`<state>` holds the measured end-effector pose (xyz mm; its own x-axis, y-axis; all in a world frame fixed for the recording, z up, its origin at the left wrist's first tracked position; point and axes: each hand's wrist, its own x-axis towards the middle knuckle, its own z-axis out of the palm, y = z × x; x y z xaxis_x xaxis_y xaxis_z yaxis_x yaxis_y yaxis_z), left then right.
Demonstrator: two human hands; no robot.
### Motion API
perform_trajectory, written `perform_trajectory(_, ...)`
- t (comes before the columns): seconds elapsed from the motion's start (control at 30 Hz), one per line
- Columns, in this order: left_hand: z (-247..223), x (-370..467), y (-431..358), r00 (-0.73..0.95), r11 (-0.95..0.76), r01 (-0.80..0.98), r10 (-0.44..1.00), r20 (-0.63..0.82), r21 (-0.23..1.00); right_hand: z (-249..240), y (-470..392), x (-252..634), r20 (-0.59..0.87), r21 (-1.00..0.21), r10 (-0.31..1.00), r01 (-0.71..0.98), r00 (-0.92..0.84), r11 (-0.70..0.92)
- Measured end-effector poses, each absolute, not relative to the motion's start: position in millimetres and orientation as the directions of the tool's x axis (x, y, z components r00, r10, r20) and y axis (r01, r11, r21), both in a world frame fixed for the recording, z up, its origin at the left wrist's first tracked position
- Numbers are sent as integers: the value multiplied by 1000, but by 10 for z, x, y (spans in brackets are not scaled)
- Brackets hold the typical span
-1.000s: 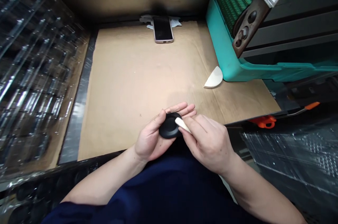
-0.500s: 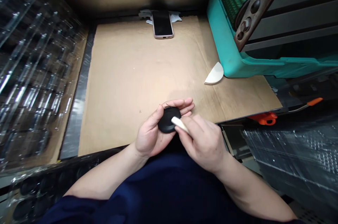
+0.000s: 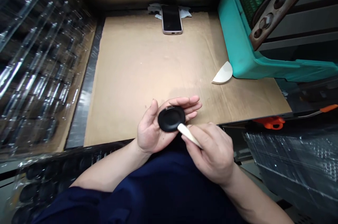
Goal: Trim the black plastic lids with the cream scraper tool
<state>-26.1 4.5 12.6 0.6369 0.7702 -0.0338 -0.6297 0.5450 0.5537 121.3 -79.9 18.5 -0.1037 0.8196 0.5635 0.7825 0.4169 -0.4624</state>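
Note:
My left hand (image 3: pixel 155 132) holds a black round dish-like disc (image 3: pixel 172 119) on its upturned palm. Its fingers stretch out beneath the disc, and the thumb stands apart from it. Between the thumb and fingers of my right hand (image 3: pixel 212 152) is a thin off-white pad (image 3: pixel 188 135), possibly a sponge. The pad's tip touches or nearly touches the disc's lower right rim; I cannot tell which. A similar off-white half-round piece (image 3: pixel 223 73) lies on the cardboard to the right.
Cardboard (image 3: pixel 126 76) covers the worktop. A phone (image 3: pixel 171 20) lies at the back on white tissue. At the right stands a teal bin (image 3: pixel 237 55) beside a bolted metal bracket (image 3: pixel 271 20). Clear plastic trays (image 3: pixel 39 69) are stacked at the left. An orange-handled tool (image 3: pixel 329 108) lies far right.
The off-white pad has moved from over the disc's face to its lower right rim. My left thumb has lifted away from the disc. The whole view has shifted slightly.

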Motion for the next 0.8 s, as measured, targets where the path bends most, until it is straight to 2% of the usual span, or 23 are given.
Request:
perform_trajectory(0.1, 112, -265, 34, 633, 534, -631, 774, -24, 562, 203, -768, 1205, 576, -385, 811, 843, -99, 376)
perform_trajectory(0.2, 104, -260, 25, 615, 527, -623, 787, -55, 578, 205, -749, 1109, 557, -371, 811, 820, -178, 435)
perform_trajectory(0.3, 108, -255, 23, 603, 527, -620, 794, -76, 581, 187, -737, 1058, 550, -383, 804, 787, -227, 484)
perform_trajectory(0.5, 119, -246, 24, 603, 533, -631, 794, -76, 564, 163, -729, 1060, 549, -416, 820, 798, -161, 435)
perform_trajectory(0.6, 122, -242, 27, 599, 534, -618, 795, -95, 577, 192, -737, 1023, 553, -396, 799, 768, -238, 503)
perform_trajectory(0.67, 122, -242, 28, 605, 542, -615, 790, -100, 573, 214, -736, 1012, 547, -432, 797, 730, -255, 530)
perform_trajectory(0.8, 120, -248, 25, 633, 558, -605, 770, -82, 568, 231, -701, 1016, 546, -504, 824, 725, -153, 468)
